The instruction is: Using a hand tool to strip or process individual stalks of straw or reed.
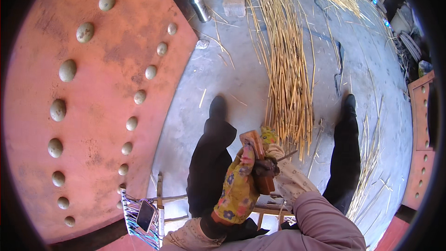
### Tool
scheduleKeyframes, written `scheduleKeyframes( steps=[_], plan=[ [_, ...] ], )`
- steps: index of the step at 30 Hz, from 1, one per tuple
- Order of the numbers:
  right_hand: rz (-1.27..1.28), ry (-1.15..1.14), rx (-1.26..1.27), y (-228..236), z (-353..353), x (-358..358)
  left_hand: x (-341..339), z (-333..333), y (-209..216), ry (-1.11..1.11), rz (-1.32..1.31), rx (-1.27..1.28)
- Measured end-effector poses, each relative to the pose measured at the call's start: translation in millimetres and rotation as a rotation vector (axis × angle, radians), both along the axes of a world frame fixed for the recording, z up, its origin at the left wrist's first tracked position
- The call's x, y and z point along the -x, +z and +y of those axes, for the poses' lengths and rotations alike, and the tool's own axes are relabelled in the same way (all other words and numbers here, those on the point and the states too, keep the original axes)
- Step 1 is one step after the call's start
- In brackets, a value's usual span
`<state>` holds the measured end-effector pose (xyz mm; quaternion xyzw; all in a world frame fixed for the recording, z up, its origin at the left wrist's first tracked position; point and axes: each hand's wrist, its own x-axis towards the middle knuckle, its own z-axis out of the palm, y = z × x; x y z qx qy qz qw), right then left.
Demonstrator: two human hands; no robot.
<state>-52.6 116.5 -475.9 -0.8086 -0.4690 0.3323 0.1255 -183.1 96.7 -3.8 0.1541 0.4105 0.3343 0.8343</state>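
My left hand [237, 181], in a yellow floral glove, is closed around a wooden block tool [251, 138] with dark metal parts in its middle. A short thin stick [287, 156] juts out to the right beside the metal. My right hand [268, 135], also in a floral glove, is just beyond the tool at the near end of a bundle of dry reed stalks [290, 74]. Its fingers are hidden, so whether it grips a stalk does not show. Patterned cream cuffs cover both forearms.
An orange door panel with domed studs [107, 111] fills the left; a similar panel [420, 148] stands at the right. On the concrete floor [223, 74] are a metal flask [199, 5], a brick [234, 0] and loose straw. A phone [145, 216] lies on a woven stool at lower left.
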Motion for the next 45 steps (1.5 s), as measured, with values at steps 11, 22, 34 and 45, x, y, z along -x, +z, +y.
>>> scheduleKeyframes(
  steps=[11,22,34,45],
  plan=[
    [1.111,-0.627,-0.390,176,-9,-70,3,-7,-6,-0.029,0.021,-0.101],
    [1.745,-0.435,-0.506,350,-110,-81,-14,-75,-29,-0.584,0.099,-0.177],
    [1.340,-0.072,-0.658,423,-108,-136,21,-156,-22,-0.665,-0.146,0.058],
    [1.347,-0.812,-0.953,487,-98,-123,26,-183,10,-0.566,-0.074,0.135]
  ],
)
